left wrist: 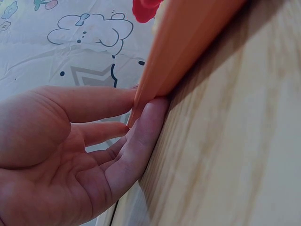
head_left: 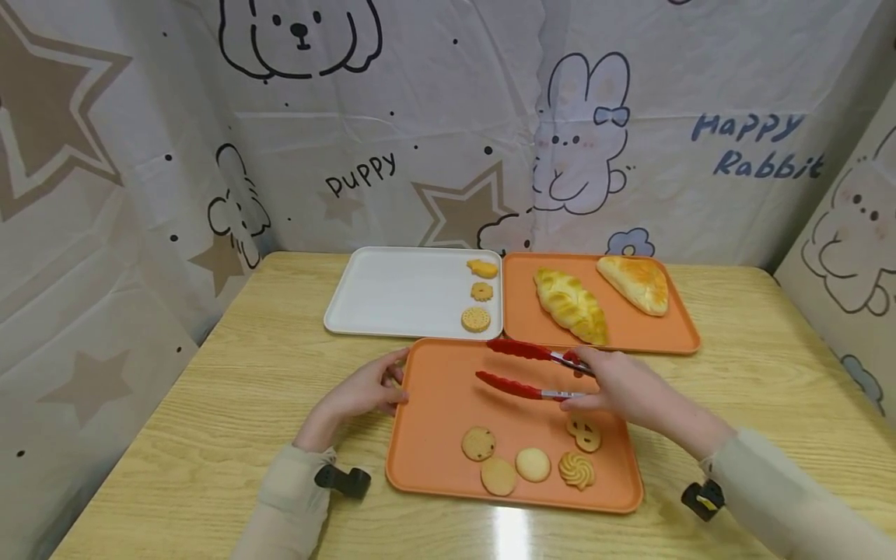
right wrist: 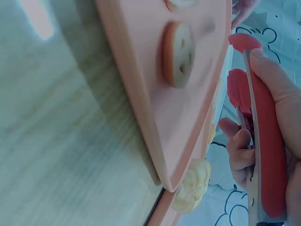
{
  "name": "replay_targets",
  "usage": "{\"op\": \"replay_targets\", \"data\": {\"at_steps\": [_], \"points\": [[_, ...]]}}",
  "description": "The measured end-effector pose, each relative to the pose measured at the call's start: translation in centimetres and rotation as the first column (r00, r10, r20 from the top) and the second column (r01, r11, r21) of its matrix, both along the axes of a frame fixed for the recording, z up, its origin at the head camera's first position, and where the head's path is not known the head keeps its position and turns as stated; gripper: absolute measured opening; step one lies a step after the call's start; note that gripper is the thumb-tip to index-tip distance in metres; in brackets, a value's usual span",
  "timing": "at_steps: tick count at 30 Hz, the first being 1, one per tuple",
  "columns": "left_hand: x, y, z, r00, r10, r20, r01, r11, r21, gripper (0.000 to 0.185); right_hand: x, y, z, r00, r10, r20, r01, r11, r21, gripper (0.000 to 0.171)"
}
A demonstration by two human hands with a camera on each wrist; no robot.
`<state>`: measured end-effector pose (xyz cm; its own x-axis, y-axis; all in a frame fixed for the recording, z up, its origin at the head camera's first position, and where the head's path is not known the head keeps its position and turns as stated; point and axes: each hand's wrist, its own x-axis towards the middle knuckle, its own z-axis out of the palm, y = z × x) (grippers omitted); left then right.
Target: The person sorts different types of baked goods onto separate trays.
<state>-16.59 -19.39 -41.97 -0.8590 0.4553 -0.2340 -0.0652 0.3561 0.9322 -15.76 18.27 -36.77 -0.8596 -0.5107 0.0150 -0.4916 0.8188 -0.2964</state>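
Over the far half of the near orange plastic tray point(head_left: 434, 404), the person's right hand point(head_left: 616, 385) is gripping a pair of red-tipped metal tongs point(head_left: 521, 369), fingers and thumb curled round the handles while the two red arms are standing spread apart, holding nothing. In the right wrist view the thumb is lying along one red handle point(right wrist: 268, 141) and the fingers are hooking under the other. The left hand point(head_left: 364, 393) is pinching the tray's left rim near its far left corner; the left wrist view shows the thumb resting on top of the orange edge point(left wrist: 188, 42) and the fingertips point(left wrist: 153, 117) pressing beneath it.

Along the tray's near edge, five round and swirled biscuits point(head_left: 532, 463) are lying close together, with a pretzel-shaped one just below the right hand. Beyond this tray, toward the tabletop's far edge, a white rectangular tray point(head_left: 392, 292) is carrying three small yellow biscuits point(head_left: 479, 292) lined along its right side. Beside it, touching, a second orange tray point(head_left: 672, 334) is holding a plaited golden loaf point(head_left: 570, 303) and a triangular golden pastry point(head_left: 637, 284). All three trays are resting on the pale wooden tabletop point(head_left: 245, 389).
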Motion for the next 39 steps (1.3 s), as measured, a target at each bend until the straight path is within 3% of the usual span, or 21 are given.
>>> {"op": "replay_targets", "data": {"at_steps": [4, 19, 29, 39], "points": [[0.0, 0.0, 0.0, 1.000, 0.002, 0.001, -0.002, 1.000, -0.001, 0.076, 0.7, 0.2, -0.2, 0.998, 0.057, -0.014, -0.057, 0.998, 0.016, 0.057], [0.0, -0.1, 0.0, 1.000, -0.007, 0.002, 0.007, 1.000, -0.005, 0.075, 2.8, -0.3, 0.7, 0.968, 0.242, 0.069, -0.243, 0.970, -0.004, 0.067], [-0.1, 0.0, 0.0, 1.000, 0.000, 0.004, 0.000, 1.000, -0.009, 0.075, 3.1, -1.0, 1.5, 0.960, 0.242, 0.138, -0.251, 0.966, 0.053, 0.067], [0.0, 0.1, 0.2, 1.000, 0.001, -0.004, -0.002, 1.000, -0.017, 0.075, 2.4, -1.0, 1.3, 0.964, 0.249, 0.092, -0.252, 0.967, 0.023, 0.062]]}}
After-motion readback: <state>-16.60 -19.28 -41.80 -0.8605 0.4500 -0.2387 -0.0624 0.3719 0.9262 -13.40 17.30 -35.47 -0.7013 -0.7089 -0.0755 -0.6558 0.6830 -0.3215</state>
